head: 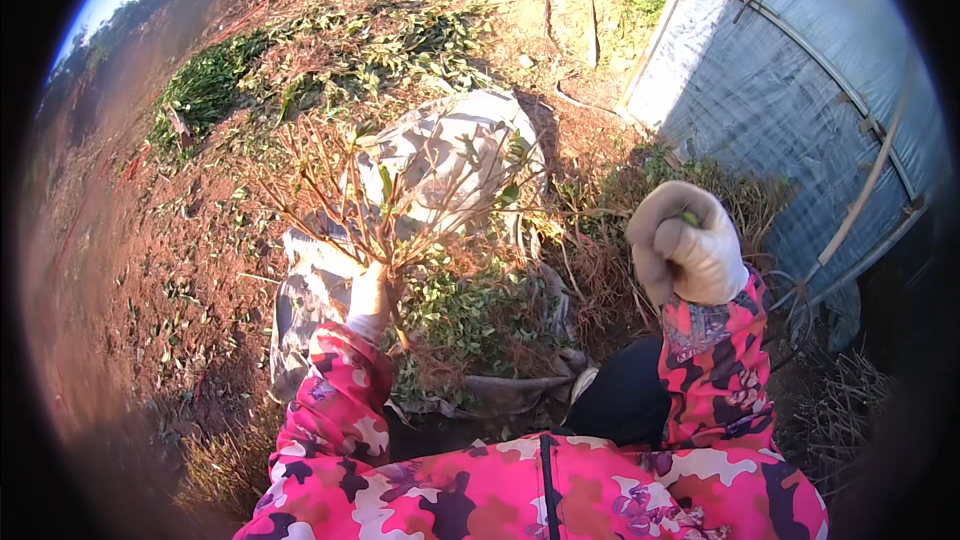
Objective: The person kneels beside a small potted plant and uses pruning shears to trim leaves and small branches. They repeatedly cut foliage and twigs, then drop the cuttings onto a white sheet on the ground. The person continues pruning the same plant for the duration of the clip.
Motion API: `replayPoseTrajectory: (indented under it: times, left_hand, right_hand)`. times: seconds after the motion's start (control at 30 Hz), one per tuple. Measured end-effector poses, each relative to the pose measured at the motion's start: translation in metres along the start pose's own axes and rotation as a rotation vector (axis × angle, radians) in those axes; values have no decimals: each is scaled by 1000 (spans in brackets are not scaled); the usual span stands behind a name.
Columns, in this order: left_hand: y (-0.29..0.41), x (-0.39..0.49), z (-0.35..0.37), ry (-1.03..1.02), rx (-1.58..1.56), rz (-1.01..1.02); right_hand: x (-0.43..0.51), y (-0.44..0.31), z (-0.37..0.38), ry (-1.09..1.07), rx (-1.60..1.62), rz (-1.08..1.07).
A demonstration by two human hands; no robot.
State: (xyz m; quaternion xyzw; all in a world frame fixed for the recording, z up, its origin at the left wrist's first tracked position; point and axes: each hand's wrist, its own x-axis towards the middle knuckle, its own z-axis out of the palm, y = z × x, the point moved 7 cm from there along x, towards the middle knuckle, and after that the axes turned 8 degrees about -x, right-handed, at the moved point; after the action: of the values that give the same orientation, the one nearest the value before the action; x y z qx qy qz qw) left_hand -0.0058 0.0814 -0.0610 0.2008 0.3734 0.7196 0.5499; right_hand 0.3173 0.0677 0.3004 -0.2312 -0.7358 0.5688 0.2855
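Observation:
My left hand (369,292) grips a branching plant (379,229) at the base of its stems. Its thin brown twigs fan upward and outward, mostly bare, with a few green leaves left on them. Gloved and curled into a fist, my right hand (684,244) is raised to the right, apart from the plant. A bit of green leaf (688,217) shows inside its fingers. Below the plant, picked green leaves (480,300) and reddish-brown roots or fine twigs lie heaped on a dark sheet (517,388).
A pale woven plastic sack (480,124) lies just beyond the plant. Cut plants with roots (615,262) are piled at the right, before a plastic-covered greenhouse wall (750,90). Leafy cuttings (217,75) spread over reddish soil. Dry twigs (832,405) lie at lower right.

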Motion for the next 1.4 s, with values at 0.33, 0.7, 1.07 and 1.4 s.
replayPoseTrajectory:
  times: [0.33,0.7,1.07,1.4]
  left_hand:
    - [17,-15,28,-328,34,110]
    - [34,-17,26,-219,83,130]
    - [31,-21,45,-260,-11,114]
    - [29,-30,31,-257,299,56]
  right_hand:
    - [55,145,-17,67,-72,411]
    - [25,56,-116,656,132,62]
    - [88,47,-19,-179,-754,217]
    - [80,-51,-76,172,-702,-113]
